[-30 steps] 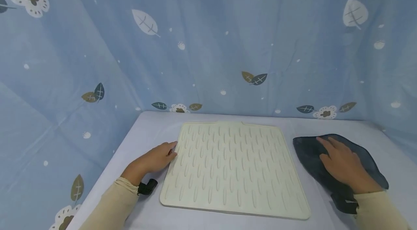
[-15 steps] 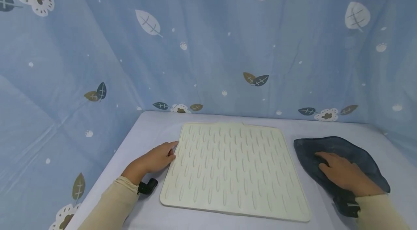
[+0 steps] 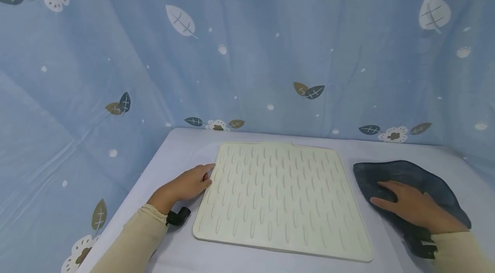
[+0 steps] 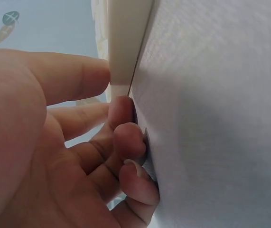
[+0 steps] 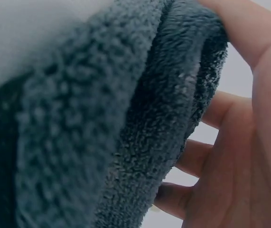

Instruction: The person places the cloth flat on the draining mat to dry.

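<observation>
An off-white mat (image 3: 284, 200) with rows of raised ridges lies flat on the table. At its left edge, my left hand (image 3: 189, 183) touches the rim with index finger and thumb. In the left wrist view, the thumb (image 4: 78, 78) meets the mat's side (image 4: 126, 42), while other fingers bend down against the white tablecloth. Over on the right lies a dark blue-grey fluffy cloth (image 3: 402, 172). My right hand (image 3: 415, 206) pinches it; the right wrist view has a raised fold of the cloth (image 5: 159, 114) between the thumb (image 5: 242, 28) and the fingers.
A white cloth covers the table (image 3: 185, 152). Blue curtains (image 3: 247, 66) with leaf and flower prints hang behind it and at the left side. Each wrist carries a black strap-on camera, such as the left wrist camera (image 3: 178, 216).
The right hand's fingers, earlier spread over the dark cloth, have drawn in and its thumb has moved out to the left. The left hand stays at the mat's edge. The head view shifts slightly.
</observation>
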The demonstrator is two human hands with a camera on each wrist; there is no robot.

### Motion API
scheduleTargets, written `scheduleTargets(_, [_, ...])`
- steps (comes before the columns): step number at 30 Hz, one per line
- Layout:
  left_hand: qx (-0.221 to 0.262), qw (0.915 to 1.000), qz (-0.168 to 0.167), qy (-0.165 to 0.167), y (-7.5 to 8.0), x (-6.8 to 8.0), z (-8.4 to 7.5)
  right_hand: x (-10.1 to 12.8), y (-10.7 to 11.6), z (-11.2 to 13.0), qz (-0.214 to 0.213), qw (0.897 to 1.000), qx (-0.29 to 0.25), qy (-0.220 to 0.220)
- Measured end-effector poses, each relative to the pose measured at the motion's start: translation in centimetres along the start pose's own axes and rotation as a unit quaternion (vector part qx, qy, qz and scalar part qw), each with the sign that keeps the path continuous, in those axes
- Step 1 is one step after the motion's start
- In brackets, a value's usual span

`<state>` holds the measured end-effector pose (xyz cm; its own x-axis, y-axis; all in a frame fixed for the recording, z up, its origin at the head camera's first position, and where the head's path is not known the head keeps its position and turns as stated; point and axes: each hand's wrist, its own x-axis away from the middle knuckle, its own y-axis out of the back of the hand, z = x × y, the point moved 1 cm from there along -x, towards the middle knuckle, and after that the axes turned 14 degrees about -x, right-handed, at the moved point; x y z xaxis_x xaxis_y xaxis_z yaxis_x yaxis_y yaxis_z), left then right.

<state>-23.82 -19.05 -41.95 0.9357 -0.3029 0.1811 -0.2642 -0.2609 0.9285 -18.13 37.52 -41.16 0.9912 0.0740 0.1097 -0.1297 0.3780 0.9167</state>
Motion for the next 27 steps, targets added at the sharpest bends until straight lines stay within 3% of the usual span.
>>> scheduleTargets(11, [-0.011,0.9999,-0.005,0.006,-0.4,-0.3,0.1,0.1,-0.1,-0.7,-0.012,0.999,-0.013,0.027])
scheduleTargets(18, [-0.013,0.9999,-0.004,0.003,-0.2,-0.2,0.2,0.0,0.1,-1.0,-0.024,0.999,0.003,-0.027])
scheduleTargets(27, [-0.015,0.9999,-0.005,0.008,-0.1,-0.1,0.0,-0.2,0.6,-1.5,0.016,0.995,0.017,-0.095])
